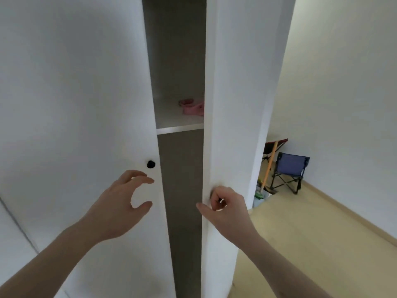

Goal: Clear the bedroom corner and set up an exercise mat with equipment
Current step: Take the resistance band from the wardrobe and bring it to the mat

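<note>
My right hand (pixel 223 208) gripped the right wardrobe door (pixel 234 104); my left hand (pixel 126 205) hung released below the black knob (pixel 151 164). No mat showed; the folding chair (pixel 290 172) and broom (pixel 269 166) still cluttered the corner, so nearly everything remained.

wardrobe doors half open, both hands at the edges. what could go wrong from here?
1. The right hand grips the right door at its edge by the narrow gap; if the door swings shut, the fingers could get pinched.
2. The left hand hovers open just below the black knob of the left door, not yet gripping; a hasty grab may slip.
3. The pink item on the shelf is half hidden behind the right door, so it is easy to overlook.
</note>
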Motion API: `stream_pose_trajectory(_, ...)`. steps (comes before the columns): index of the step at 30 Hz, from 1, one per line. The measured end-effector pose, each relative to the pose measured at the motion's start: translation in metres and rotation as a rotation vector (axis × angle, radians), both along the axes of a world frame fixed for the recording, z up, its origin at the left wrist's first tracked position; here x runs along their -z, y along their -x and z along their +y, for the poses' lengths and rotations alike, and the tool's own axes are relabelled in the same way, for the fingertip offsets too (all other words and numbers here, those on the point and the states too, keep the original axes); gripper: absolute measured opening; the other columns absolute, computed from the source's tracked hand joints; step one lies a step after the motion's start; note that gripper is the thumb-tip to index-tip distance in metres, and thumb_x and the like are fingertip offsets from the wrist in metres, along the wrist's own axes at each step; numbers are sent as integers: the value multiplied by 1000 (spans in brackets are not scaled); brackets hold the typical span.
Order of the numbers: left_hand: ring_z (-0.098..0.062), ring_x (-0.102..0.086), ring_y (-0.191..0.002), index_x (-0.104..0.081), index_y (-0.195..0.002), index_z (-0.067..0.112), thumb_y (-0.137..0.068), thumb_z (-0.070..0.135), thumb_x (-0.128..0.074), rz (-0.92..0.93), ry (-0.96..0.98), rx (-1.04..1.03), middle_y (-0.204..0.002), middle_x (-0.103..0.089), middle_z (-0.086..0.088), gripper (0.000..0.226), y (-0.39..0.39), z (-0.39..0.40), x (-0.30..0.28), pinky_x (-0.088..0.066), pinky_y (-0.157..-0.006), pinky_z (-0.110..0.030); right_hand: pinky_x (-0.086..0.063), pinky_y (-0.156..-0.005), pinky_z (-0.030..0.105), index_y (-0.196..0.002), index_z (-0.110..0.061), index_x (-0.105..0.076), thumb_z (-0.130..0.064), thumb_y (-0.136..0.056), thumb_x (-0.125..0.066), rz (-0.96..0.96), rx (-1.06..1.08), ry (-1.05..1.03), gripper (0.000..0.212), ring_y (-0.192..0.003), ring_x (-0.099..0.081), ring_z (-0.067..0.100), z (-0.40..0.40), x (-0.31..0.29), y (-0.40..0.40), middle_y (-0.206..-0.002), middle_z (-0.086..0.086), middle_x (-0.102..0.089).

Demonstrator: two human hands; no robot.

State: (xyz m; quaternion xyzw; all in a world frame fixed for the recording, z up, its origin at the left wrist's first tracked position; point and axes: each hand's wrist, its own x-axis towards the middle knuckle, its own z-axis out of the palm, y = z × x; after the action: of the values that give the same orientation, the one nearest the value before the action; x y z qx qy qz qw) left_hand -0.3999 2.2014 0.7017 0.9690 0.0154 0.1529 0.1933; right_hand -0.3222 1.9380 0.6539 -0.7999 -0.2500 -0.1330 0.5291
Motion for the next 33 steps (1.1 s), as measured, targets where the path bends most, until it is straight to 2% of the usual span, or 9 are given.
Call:
stream_pose_trajectory(3, 2, -62, -66, -51, -135, 42, -90, 39, -71, -11, -6, 58, -140, -37, 24, 50, -13, -12, -2, -46, -83, -27, -39, -70, 12, -54, -26, -41, -22, -78, -85, -9, 125, -7, 50, -84, -52, 10, -24, -3, 9, -65, -8, -55)
stream_pose_trajectory(6, -2, -62, -64, -52, -132, 44, -88, 38, -73, -29, -11, 110, -139, -39, 23, 48, -25, -18, -1, -46, -83, -30, -38, -67, 13, -50, -28, -40, -16, -73, -83, 9, 200, -15, 50, -85, -53, 10, -47, -2, 15, -62, -9, -53)
stream_pose_trajectory(12, -2, -63, -78, -50, -125, 50, -85, 38, -75, -59, -27, 178, -134, -41, 26, 48, -43, -13, 7, -49, -85, -33, -41, -67, 35, -56, -25, -26, 5, -64, -71, -15, 423, -204, 55, -76, -48, 27, -85, 9, 25, -62, 7, -44)
stream_pose_trajectory(16, -15, -68, -78, -54, -123, 47, -82, 38, -77, -57, -25, 204, -130, -41, 29, 48, -52, -10, 17, -52, -84, -39, -29, -56, 27, -61, -13, -21, 16, -72, -64, 25, 511, -419, 53, -58, -30, 18, -118, 10, 32, -58, 1, -30)
stream_pose_trajectory(21, -13, -68, -75, -55, -119, 49, -80, 35, -81, -56, -47, 249, -130, -39, 35, 49, -69, -13, 29, -54, -81, -40, -41, -59, 12, -63, -4, -36, 14, -82, -68, -2, 652, -539, 41, -58, -37, 12, -161, 10, 36, -67, 9, -40)
stream_pose_trajectory(24, -12, -67, -73, -54, -116, 51, -77, 33, -83, -56, -50, 280, -129, -40, 34, 52, -80, -20, 36, -54, -80, -41, -48, -71, 19, -67, -9, -47, 13, -81, -65, -31, 764, -525, 31, -72, -51, 11, -175, 17, 34, -85, 5, -49)
stream_pose_trajectory(27, -13, -68, -78, -51, -115, 54, -79, 35, -81, -29, -55, 296, -129, -40, 33, 51, -87, -31, 36, -54, -81, -40, -50, -93, 31, -76, -20, -58, 10, -80, -66, -110, 839, -421, 31, -97, -57, 13, -178, 26, 37, -100, -5, -50)
stream_pose_trajectory(30, -5, -64, -81, -50, -118, 52, -82, 38, -76, -1, -64, 302, -129, -42, 27, 47, -86, -44, 31, -52, -83, -35, -35, -109, 19, -88, -26, -62, 6, -80, -71, -147, 803, -294, 34, -131, -46, 6, -171, 29, 44, -126, -7, -48)
stream_pose_trajectory(33, 3, -57, -68, -52, -124, 48, -84, 40, -73, 22, -77, 281, -130, -40, 29, 46, -83, -53, 27, -50, -80, -28, -30, -114, 28, -94, -27, -61, 7, -78, -74, -208, 740, -176, 40, -143, -37, 11, -160, 28, 44, -138, -9, -45)
